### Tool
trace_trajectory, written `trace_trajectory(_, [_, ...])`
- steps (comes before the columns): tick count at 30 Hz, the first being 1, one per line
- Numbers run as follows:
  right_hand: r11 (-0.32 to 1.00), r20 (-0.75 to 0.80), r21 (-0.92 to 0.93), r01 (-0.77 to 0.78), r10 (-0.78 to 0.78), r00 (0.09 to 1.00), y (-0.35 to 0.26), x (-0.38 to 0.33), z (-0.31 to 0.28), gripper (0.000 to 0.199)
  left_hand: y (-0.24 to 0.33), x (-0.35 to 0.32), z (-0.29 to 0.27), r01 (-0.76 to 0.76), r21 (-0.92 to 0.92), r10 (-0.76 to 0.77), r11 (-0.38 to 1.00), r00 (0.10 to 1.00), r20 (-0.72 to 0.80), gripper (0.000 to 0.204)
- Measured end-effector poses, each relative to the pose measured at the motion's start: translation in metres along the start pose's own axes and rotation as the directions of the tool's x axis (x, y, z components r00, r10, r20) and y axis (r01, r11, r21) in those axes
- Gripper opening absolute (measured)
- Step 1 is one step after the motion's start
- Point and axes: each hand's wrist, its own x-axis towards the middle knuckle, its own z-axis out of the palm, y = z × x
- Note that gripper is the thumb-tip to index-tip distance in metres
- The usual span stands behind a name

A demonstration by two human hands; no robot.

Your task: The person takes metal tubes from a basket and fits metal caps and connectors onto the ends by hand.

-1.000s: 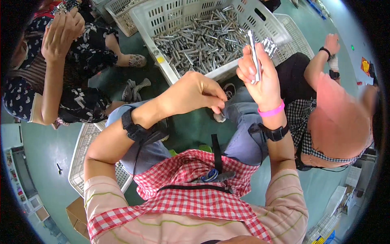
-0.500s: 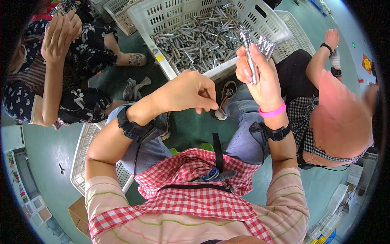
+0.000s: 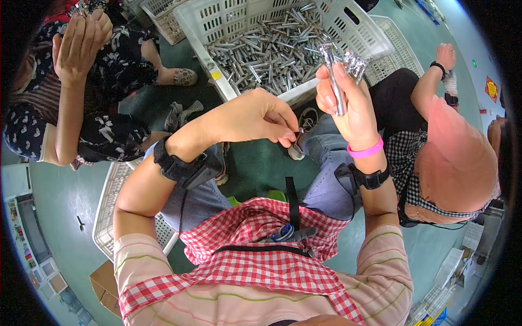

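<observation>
My right hand (image 3: 348,100) is raised and gripped around a bundle of thin metal rods (image 3: 340,76) that stand upright out of the fist. My left hand (image 3: 255,117) is curled at knee height, fingertips pinched together near my right knee; whether anything small is in them cannot be told. Both wrists wear black bands, and the right one also has a pink band (image 3: 365,150). In front of my knees stands a white plastic crate (image 3: 217,22) filled with several similar metal rods (image 3: 272,51).
A person in a dark flowered garment (image 3: 103,130) sits at the left with a raised hand (image 3: 79,41). Another person in a checked shirt (image 3: 435,157) bends forward at the right. A white lattice crate (image 3: 109,206) lies by my left leg on the green floor.
My right hand has lifted the rod bundle higher and tilted it upright. My left hand has drawn back a little from the crate toward my knees.
</observation>
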Motion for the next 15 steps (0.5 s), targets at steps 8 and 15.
trace_trajectory(8, [1.0, 0.003, -0.019, -0.003, 0.003, 1.0, 0.001, 0.001, 0.0, 0.035, 0.011, -0.002, 0.0, 0.063, 0.299, -0.03, 0.952, 0.993, -0.117, 0.029])
trace_trajectory(15, [0.999, 0.001, -0.034, -0.02, 0.02, 1.0, 0.001, 0.001, -0.001, 0.035, 0.017, 0.0, 0.003, 0.129, 0.045, -0.122, 0.991, 0.983, -0.134, 0.033])
